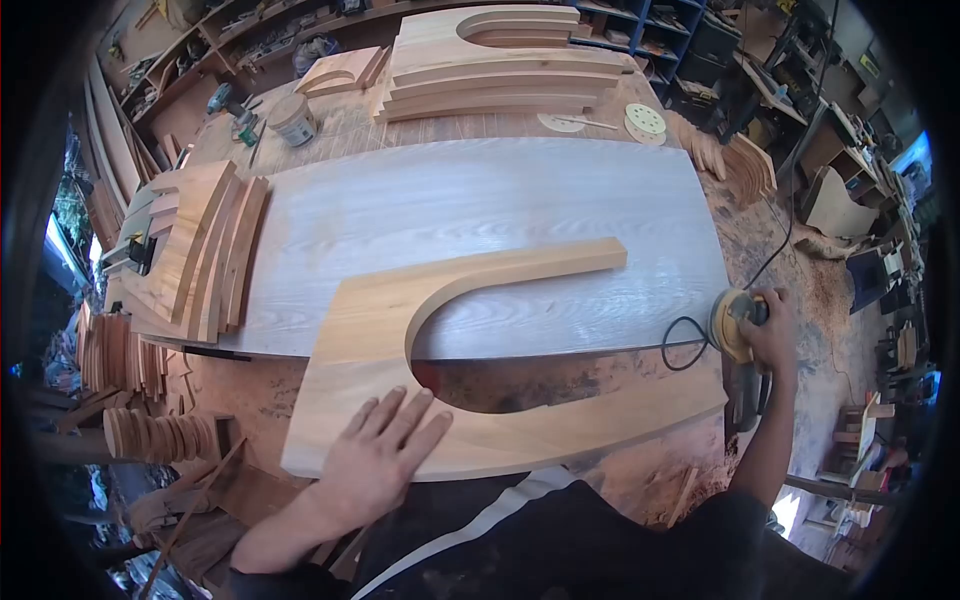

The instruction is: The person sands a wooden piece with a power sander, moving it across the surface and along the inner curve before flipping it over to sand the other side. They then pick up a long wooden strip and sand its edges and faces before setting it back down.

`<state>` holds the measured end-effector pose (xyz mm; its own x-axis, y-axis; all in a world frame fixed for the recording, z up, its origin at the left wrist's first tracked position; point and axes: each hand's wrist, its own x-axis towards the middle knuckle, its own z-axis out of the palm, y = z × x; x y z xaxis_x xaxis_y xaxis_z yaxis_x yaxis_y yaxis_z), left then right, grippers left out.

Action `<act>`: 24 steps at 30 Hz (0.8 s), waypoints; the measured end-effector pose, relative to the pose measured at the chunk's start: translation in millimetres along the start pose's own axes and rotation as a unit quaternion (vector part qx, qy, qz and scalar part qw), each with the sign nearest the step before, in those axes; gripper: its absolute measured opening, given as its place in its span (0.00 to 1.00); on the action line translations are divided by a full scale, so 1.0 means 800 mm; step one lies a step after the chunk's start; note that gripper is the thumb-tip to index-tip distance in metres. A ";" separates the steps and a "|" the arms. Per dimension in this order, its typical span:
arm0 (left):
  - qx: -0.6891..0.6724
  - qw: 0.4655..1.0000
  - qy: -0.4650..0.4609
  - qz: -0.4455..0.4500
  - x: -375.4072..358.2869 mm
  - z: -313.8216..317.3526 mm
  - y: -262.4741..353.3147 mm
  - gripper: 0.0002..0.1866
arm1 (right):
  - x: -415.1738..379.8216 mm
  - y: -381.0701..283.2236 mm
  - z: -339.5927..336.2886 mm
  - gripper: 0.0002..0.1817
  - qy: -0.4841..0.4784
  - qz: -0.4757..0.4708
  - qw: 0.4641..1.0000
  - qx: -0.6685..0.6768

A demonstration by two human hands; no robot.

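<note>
A crowded workshop surrounds me, blue shelves at its far side. On the dusty table lies a pale, wood-grained board, glossy toward its near right. A far stack of cut wood stands beyond it, a left stack at its left end. The curved piece lies flat before me, partly on the board, its near arm past the edge. My left hand presses on it, fingers slightly apart. My right hand clamps its fingers around the sander, tilted beyond the board's right end. A tub and drill stand far left.
</note>
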<state>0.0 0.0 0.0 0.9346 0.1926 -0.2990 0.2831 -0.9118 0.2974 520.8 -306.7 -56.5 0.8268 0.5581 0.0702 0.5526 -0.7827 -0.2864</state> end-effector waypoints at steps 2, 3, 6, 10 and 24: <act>0.096 0.994 0.056 -0.014 -0.003 0.051 0.010 0.50 | -0.043 0.020 0.007 0.27 0.041 0.018 0.999 -0.005; 0.084 0.994 0.070 -0.014 0.047 0.089 0.007 0.50 | -0.029 0.041 0.006 0.27 0.047 0.009 0.999 -0.019; 0.064 0.990 0.123 -0.031 0.085 0.158 -0.011 0.44 | -0.065 0.050 0.013 0.25 0.024 0.041 0.999 -0.003; 0.120 0.977 0.171 -0.033 0.150 0.219 -0.043 0.37 | -0.102 0.041 0.014 0.26 0.043 0.040 0.998 -0.002; -0.081 0.985 0.150 0.012 0.246 0.114 -0.153 0.56 | -0.193 -0.035 0.040 0.28 0.015 0.101 0.993 0.055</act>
<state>129.9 116.8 -178.0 0.9561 0.2925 -0.0151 0.2679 -0.8524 0.4491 374.6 -362.1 -89.9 0.9232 0.3833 0.0285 0.3619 -0.8419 -0.4003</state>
